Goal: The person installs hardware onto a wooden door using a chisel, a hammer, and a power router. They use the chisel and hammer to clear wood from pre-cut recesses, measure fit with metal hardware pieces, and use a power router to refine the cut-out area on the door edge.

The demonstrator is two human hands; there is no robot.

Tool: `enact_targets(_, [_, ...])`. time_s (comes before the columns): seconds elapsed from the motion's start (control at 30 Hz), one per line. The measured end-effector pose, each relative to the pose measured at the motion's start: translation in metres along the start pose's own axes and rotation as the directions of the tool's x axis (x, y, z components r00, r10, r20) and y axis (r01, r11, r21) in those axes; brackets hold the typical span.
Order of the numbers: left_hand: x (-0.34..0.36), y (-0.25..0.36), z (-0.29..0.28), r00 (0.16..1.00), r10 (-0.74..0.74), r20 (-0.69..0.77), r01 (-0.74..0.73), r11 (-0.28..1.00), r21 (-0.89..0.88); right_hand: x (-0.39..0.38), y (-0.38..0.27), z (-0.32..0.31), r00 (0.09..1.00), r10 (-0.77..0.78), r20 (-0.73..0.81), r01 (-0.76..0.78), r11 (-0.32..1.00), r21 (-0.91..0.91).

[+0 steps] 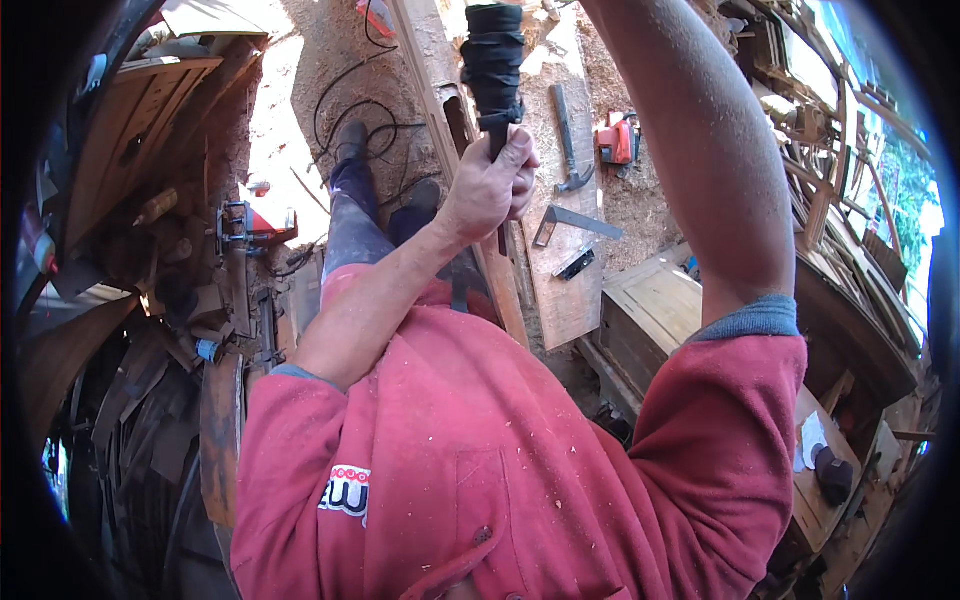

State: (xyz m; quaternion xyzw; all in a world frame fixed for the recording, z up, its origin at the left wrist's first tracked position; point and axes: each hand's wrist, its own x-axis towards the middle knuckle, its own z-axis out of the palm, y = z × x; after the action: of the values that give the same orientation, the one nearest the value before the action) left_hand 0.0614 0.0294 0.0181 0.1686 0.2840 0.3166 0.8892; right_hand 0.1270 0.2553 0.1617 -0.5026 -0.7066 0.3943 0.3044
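My left hand (497, 185) is closed round the dark shank of what looks like a chisel, just below its thick handle (493, 60) wrapped in black strips. The tool's lower end is hidden by the hand. Behind it, a long wooden beam (425, 60) with a slot cut in it runs away from me. My right arm (700, 140) reaches up past the top edge, so my right hand is out of sight. Right of the beam, a claw hammer (565, 135), a try square (575, 222) and a small black tool (575, 264) lie on a wide board (565, 310).
A red power tool (619, 142) rests among wood shavings beyond the board. Left of my legs sits another red-and-metal power tool (258, 224). A black cable (345, 85) loops over the floor. Wooden drawers (655, 300) stand at right, with stacked timber (850, 230) behind.
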Motion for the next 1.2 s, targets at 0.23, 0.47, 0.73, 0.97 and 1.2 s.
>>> enact_targets(0.23, [0.0, 0.086, 0.019, 0.975, 0.217, -0.04, -0.12, 0.674, 0.729, -0.135, 0.041, -0.035, 0.98, -0.076, -0.182, 0.045, 0.985, -0.166])
enact_targets(0.47, [0.007, 0.061, 0.052, 0.926, -0.271, 0.262, -0.362, -0.445, 0.819, -0.325, 0.033, -0.024, 0.984, 0.129, -0.119, -0.173, 0.586, -0.792])
enact_targets(0.73, [-0.004, -0.007, 0.023, 0.767, -0.304, 0.565, -0.628, -0.537, 0.564, -0.53, 0.2, 0.133, 0.4, 0.745, -0.535, -0.754, 0.598, 0.27])
enact_targets(0.97, [-0.008, -0.015, 0.004, 0.81, -0.366, 0.459, -0.579, -0.625, 0.524, -0.727, 0.329, 0.26, -0.656, 0.682, -0.322, -0.552, -0.143, 0.822])
enact_targets(1.2, [-0.017, -0.009, -0.001, 0.877, -0.374, 0.301, -0.48, -0.696, 0.535, -0.746, 0.37, 0.255, -0.784, 0.573, -0.24, -0.527, -0.408, 0.745])
